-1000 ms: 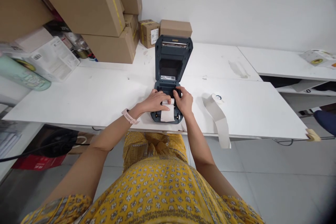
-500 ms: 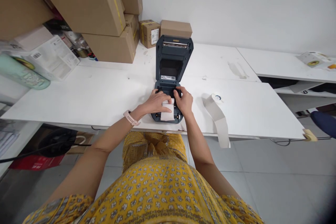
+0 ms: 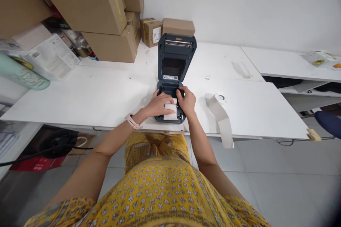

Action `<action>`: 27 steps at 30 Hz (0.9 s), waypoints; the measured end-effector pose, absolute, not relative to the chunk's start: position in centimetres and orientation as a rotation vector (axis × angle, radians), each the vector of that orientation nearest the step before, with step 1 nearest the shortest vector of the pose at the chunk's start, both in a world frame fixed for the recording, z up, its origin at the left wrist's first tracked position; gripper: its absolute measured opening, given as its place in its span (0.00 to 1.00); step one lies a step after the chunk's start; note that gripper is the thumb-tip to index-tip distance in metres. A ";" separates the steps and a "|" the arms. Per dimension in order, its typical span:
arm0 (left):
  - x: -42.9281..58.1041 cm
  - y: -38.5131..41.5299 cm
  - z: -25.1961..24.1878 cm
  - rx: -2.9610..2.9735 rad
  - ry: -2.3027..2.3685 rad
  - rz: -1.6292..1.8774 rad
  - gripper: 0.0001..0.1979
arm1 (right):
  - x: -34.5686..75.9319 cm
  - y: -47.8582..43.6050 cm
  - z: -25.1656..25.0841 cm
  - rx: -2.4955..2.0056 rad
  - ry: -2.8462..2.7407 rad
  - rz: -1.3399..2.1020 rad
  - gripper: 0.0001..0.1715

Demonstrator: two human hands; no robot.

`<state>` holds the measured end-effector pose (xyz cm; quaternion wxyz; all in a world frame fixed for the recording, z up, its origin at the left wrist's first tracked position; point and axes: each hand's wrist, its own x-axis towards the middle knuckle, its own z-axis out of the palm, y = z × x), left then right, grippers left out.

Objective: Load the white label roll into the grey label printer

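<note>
A dark blue-grey label printer (image 3: pixel 163 116) stands near the table's front edge with its lid (image 3: pixel 173 68) raised. Inside it lies a small white label roll (image 3: pixel 174 101), its paper strip (image 3: pixel 170 116) drawn toward the front. My left hand (image 3: pixel 160 104) reaches across from the left, fingers closed on the roll and strip, and hides part of both. A pale pink band circles that wrist. My right hand (image 3: pixel 187 101) grips the printer's right side, fingertips over the rim near the hinge and thumb inside.
Right of the printer, another label roll (image 3: pixel 221 97) trails its strip over the front edge of the white table (image 3: pixel 261 113). Cardboard boxes (image 3: pixel 112 46) are stacked back left, beside a mint-green bottle (image 3: pixel 32 76). Smaller boxes (image 3: pixel 178 26) stand behind the printer.
The view has tipped very slightly, so the scene sits a little higher. Both hands keep nearly the same place on the printer and roll.
</note>
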<state>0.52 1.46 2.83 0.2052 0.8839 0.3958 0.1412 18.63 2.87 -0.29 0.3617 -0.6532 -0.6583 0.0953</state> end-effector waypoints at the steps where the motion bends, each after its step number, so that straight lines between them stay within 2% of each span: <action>1: 0.5 1.4 2.7 2.463 1.105 0.399 0.15 | 18.6 2.9 -0.3 -1.696 -1.703 0.250 0.21; 14: 1.1 1.1 2.7 2.436 1.188 0.395 0.17 | 18.4 2.8 0.0 -1.722 -1.701 0.232 0.17; 27: 1.5 0.7 2.1 2.456 1.246 0.422 0.19 | 18.3 2.7 0.2 -1.730 -1.700 0.240 0.17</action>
